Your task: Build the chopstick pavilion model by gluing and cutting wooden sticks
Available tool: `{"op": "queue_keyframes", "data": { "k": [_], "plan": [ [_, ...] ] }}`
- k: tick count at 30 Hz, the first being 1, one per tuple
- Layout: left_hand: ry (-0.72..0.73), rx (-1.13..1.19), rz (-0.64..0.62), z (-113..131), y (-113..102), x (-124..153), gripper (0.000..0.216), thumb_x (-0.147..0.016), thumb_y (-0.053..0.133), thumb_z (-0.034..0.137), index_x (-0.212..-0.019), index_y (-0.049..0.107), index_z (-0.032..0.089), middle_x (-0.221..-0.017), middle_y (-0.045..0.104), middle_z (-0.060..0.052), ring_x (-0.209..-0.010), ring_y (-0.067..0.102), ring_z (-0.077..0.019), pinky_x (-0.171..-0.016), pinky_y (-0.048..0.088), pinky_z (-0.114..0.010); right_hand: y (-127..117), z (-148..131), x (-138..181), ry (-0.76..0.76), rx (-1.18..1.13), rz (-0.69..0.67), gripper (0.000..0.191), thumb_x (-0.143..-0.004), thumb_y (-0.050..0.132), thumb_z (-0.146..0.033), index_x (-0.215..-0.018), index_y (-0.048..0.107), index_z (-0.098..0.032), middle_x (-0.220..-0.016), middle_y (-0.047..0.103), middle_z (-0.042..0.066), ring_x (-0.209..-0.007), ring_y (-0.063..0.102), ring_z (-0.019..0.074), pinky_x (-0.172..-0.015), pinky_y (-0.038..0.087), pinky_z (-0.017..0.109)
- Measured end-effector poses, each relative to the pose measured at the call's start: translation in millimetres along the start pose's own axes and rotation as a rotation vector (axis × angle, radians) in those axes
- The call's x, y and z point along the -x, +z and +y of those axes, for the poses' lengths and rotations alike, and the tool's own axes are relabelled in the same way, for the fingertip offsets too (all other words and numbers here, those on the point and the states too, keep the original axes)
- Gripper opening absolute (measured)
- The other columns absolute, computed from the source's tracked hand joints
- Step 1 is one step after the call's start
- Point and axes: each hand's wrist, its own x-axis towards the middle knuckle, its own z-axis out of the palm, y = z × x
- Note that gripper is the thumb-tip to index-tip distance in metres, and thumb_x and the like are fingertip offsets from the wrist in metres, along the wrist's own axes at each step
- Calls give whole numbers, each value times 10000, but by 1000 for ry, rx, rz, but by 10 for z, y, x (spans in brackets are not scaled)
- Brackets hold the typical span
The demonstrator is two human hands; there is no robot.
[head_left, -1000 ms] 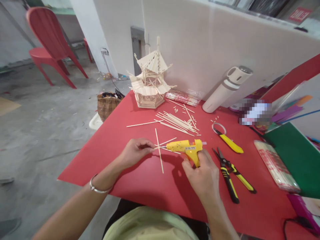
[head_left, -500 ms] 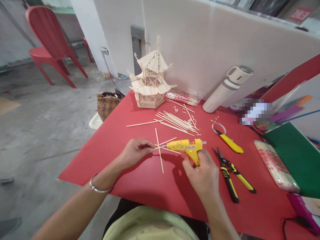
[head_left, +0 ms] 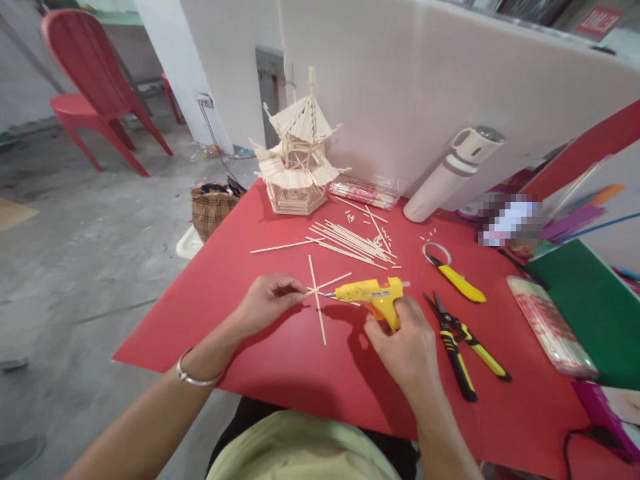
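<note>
My left hand (head_left: pixel 273 301) pinches one end of a star of crossed thin wooden sticks (head_left: pixel 320 317) just above the red table. A yellow hot glue gun (head_left: pixel 370 293) is in my right hand (head_left: pixel 407 340), its handle wrapped by my fingers. The gun's metal nozzle points left and sits at or very near the crossing point of the star; whether it touches is too small to tell. Behind the star lies a loose pile of wooden sticks (head_left: pixel 350 243), with short cut pieces near it.
A stick-built pagoda model (head_left: pixel 300 163) stands at the table's back left corner. To the right are black-and-yellow shears (head_left: pixel 457 333), yellow-handled cutters (head_left: pixel 460 283), a white bottle (head_left: pixel 450 177) and a bagged stick bundle (head_left: pixel 550 327). The red table (head_left: pixel 200 320) ends at the left.
The glue gun's nozzle has drawn back very slightly to the right from the crossing. Both hands keep their holds, and the whole view has shifted a little.
</note>
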Motion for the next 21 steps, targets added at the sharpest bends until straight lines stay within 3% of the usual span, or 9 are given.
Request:
{"op": "queue_keyframes", "data": {
  "k": [6, 10, 14, 21],
  "plan": [
    [13, -204, 19, 14, 11, -5, 211, -825, 685, 377, -815, 762, 180, -838, 787, -54, -732, 683, -182, -686, 527, -280, 113, 641, -74, 316, 33, -20, 368, -746, 565, -561, -864, 589, -213, -832, 641, 92, -757, 558, 249, -705, 422, 347],
    [64, -351, 33, -21, 51, -10, 200, -848, 650, 352, -811, 767, 194, -846, 785, -47, -713, 667, -169, -678, 502, -270, 193, 968, -125, 396, 89, -70, 438, -759, 538, -597, -872, 656, -191, -827, 669, 115, -773, 567, 264, -718, 410, 354],
    [113, -454, 60, -93, 95, -10, 158, -851, 639, 298, -813, 764, 209, -825, 768, -33, -737, 671, -169, -728, 491, -280, 241, 1007, -159, 380, 212, -82, 462, -873, 495, -587, -898, 712, -181, -868, 684, 119, -753, 568, 240, -676, 375, 333],
    [107, -593, 97, -269, 133, 37, 139, -859, 590, 217, -806, 718, 214, -824, 737, -17, -765, 652, -167, -708, 466, -273, 274, 886, -153, 170, 494, -33, 504, -942, 498, -533, -992, 739, -94, -908, 667, 181, -881, 584, 301, -695, 389, 354]
  ]
}}
